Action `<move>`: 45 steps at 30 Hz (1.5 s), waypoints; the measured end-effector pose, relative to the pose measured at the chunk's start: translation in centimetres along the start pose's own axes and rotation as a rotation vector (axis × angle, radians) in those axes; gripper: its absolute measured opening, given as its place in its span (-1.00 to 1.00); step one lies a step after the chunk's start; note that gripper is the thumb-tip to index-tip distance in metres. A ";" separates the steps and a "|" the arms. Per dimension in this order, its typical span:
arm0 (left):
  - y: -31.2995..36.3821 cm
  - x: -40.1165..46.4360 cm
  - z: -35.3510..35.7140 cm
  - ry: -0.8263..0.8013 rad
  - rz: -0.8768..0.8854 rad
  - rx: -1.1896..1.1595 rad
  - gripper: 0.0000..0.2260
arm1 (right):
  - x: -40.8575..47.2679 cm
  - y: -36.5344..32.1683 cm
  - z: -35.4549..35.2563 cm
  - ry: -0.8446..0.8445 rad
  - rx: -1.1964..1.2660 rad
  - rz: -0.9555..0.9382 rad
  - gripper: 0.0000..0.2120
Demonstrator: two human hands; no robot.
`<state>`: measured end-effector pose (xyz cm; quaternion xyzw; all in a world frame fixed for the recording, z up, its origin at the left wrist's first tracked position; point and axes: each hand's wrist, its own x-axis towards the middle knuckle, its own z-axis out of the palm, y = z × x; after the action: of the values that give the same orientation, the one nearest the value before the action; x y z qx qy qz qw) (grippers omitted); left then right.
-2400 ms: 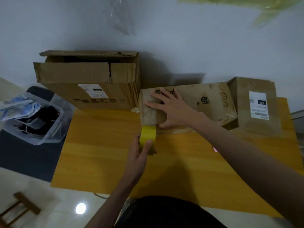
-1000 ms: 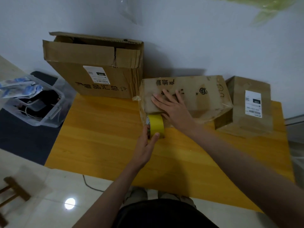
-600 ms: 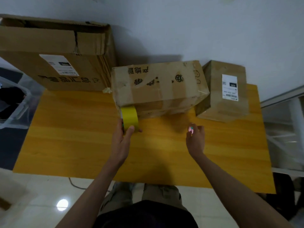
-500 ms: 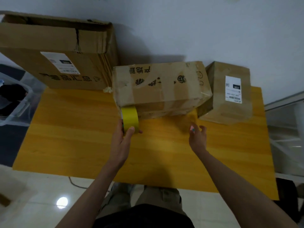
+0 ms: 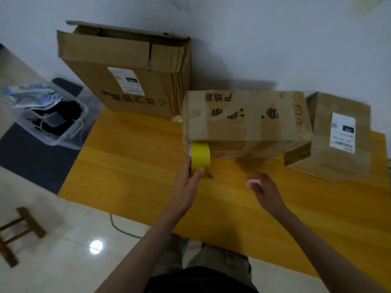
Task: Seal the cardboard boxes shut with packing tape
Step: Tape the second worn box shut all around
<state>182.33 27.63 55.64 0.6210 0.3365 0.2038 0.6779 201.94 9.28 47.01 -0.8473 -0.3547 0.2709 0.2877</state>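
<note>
1. One yellow tape roll (image 5: 200,159) sat in the left hand (image 5: 186,187), pinched at its rim, touching the middle cardboard box (image 5: 245,123).
2. It looked light and stiff, with a sticky strip.
3. Right hand (image 5: 265,191) curled round something small and pink (image 5: 254,182) beside it.

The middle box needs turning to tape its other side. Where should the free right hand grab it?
Probably the right end of the middle box, where its near corner overhangs the table beside the labelled box. The left hand grips the tape roll at the other end.
</note>
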 end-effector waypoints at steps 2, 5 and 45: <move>0.3 -0.1 0.0 0.000 -0.004 -0.010 -0.74 | -0.4 -7.1 -2.4 0.045 0.122 -0.215 -0.62; 0.6 -0.1 0.1 -0.001 -0.002 -0.024 -0.76 | 1.0 -14.9 -4.9 0.093 0.195 -0.429 -0.73; 2.1 -1.0 0.6 0.034 -0.148 -0.127 -0.83 | 9.4 -19.4 -4.5 -0.170 -0.231 -0.645 -0.93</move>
<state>182.31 26.80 57.89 0.5466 0.3793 0.1846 0.7234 201.93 26.39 60.88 -0.6930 -0.6552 0.1937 0.2300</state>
